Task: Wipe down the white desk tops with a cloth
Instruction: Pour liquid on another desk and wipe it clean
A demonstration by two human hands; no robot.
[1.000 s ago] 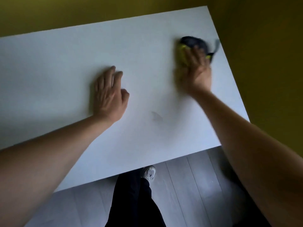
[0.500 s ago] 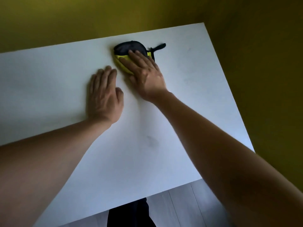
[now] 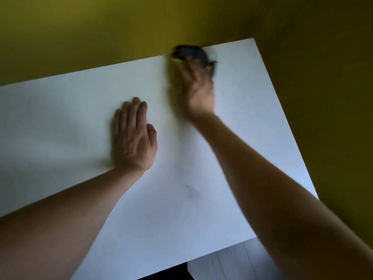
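Observation:
The white desk top (image 3: 232, 150) fills most of the head view. A dark and yellow cloth (image 3: 189, 53) lies at the desk's far edge, against the wall, blurred by motion. My right hand (image 3: 196, 89) presses flat on the cloth with straight fingers that cover its near part. My left hand (image 3: 133, 138) rests palm down on the desk, fingers straight, to the left of the right hand and nearer to me. A faint grey smudge (image 3: 189, 188) marks the desk between my forearms.
An olive-yellow wall (image 3: 121, 27) runs along the desk's far edge and its right side. Grey floor boards (image 3: 232, 263) show below the desk's near edge, beside a dark shape at the bottom.
My right hand has swept the cloth from the desk's right side to the middle, then back right and farther away to the far edge. The left hand has stayed flat in place.

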